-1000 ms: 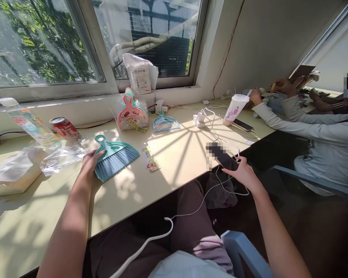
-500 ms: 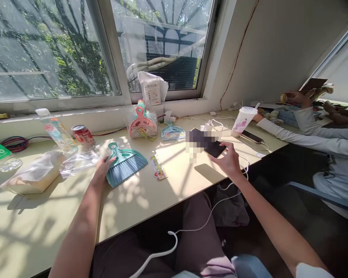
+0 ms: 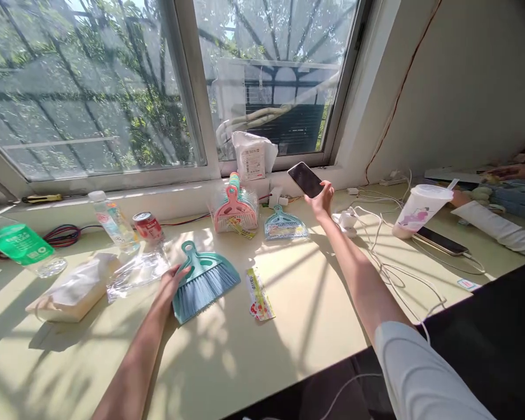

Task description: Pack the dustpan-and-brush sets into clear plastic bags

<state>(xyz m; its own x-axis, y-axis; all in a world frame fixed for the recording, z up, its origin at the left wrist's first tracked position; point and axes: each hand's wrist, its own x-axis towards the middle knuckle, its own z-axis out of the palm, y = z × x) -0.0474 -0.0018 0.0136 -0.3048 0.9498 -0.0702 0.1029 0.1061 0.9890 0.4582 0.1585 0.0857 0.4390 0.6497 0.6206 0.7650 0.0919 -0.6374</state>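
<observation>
My left hand [image 3: 170, 286] grips the left edge of a teal dustpan and brush set [image 3: 207, 284], which rests on the table with its blue-grey bristles toward me. My right hand [image 3: 322, 201] is closed around a black-screened smartphone [image 3: 305, 179], held up near the windowsill with its screen facing me. Flat on the table, right of the brush, lies a yellow printed label [image 3: 259, 296]. Farther back stand a pink dustpan and brush set [image 3: 233, 210] in clear plastic and a smaller teal set [image 3: 286, 224].
On the left are a paper tissue pack [image 3: 76, 289], clear plastic wrap [image 3: 137, 269], a red can [image 3: 147, 226] and two bottles. A white cup [image 3: 422, 207] stands at right beside another phone [image 3: 441, 241] and white cables [image 3: 391, 271]. Another person's sleeve [image 3: 499, 227] reaches in there.
My right hand has carried the smartphone up and away from me, from over the table's front edge toward the windowsill. My left hand still holds the teal set. The view has shifted.
</observation>
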